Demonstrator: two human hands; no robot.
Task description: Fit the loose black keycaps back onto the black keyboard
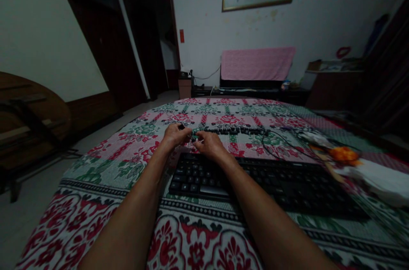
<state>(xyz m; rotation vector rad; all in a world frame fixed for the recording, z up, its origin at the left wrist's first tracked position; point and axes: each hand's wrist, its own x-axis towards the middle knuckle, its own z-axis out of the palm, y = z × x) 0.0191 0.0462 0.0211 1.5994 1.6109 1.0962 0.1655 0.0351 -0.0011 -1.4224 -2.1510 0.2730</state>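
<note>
Both my arms reach forward over a table covered by a red, green and white floral cloth [105, 176]. My left hand [174, 136] is closed in a pinch on the left end of a far black keyboard [236, 130]. My right hand [209, 144] is also closed, its fingertips pressed on the same end of that keyboard, close to the left hand. A second, larger black keyboard [271, 185] lies nearer to me, under my right forearm.
A black cable [281, 146] loops to the right of the far keyboard. An orange object [343, 154] and white cloth or paper [383, 180] lie at the table's right. A pink-covered unit [257, 63] stands by the back wall. A dark doorway [147, 35] is at the left.
</note>
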